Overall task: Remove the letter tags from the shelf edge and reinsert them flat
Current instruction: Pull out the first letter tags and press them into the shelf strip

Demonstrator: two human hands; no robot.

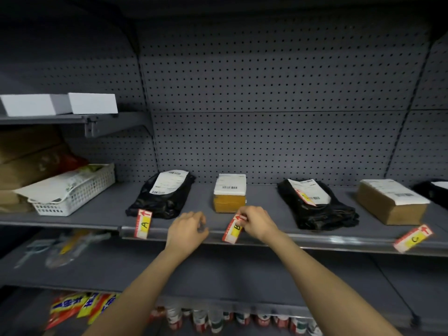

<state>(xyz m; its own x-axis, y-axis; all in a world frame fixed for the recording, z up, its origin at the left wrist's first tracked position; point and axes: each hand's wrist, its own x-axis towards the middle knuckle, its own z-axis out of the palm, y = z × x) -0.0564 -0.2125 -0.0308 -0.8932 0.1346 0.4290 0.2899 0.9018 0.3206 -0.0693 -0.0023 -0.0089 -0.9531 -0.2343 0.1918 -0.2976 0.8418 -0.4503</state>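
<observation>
Three red-and-white letter tags with yellow patches stick out of the grey shelf edge. Tag A stands tilted at the left. Tag B leans in the middle, and my right hand pinches its top end. Tag C hangs skewed at the far right. My left hand rests on the shelf edge between tags A and B, fingers curled, holding nothing that I can see.
On the shelf behind lie a black parcel bag, a small brown box, a second black bag and a cardboard box. A white basket stands at the left. Snack packets and cans fill the shelves below.
</observation>
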